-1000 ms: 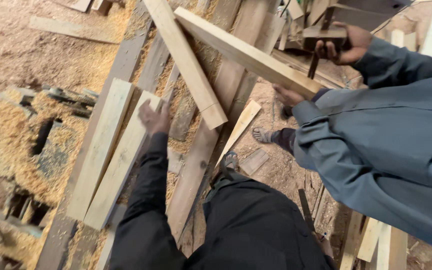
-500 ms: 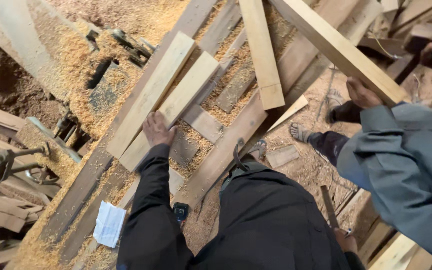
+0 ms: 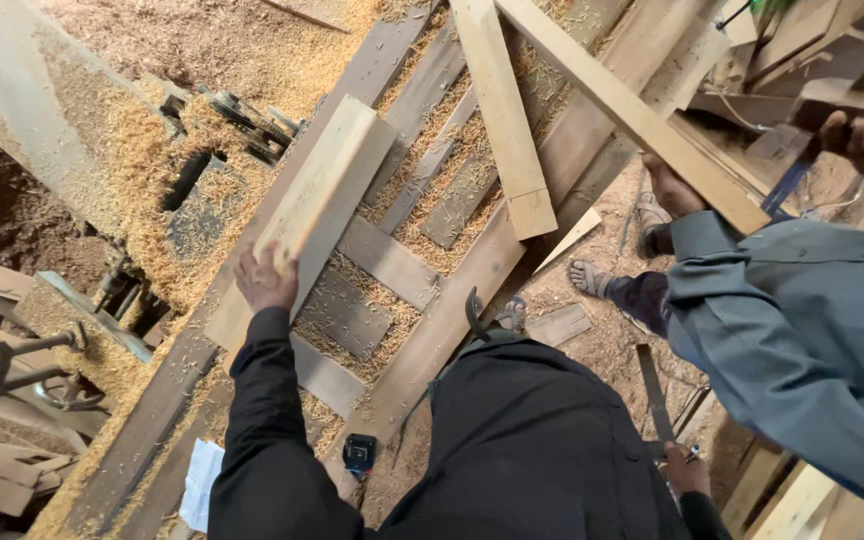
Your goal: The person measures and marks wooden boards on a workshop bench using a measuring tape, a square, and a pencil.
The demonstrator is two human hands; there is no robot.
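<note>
My left hand (image 3: 265, 278) is clamped on the near end of a pale plank (image 3: 317, 205), tilted up off the sawdust-strewn frame's (image 3: 472, 275) left rail. Stiff, dusty, probably end-heavy: better gripped nearer mid-length. My right hand (image 3: 687, 470) hangs low; its grip I cannot tell.

- We see pale, smooth-sawn wood in the plank (image 3: 317, 205) under our left hand (image 3: 265, 277).
- The frame (image 3: 472, 270) beneath is darker, rougher timber, strewn with coarse sawdust (image 3: 152, 150).
- Our sleeve (image 3: 267, 420) is matt black cloth.
- A co-worker's shirt (image 3: 802, 330) is matt grey-blue cloth.
</note>
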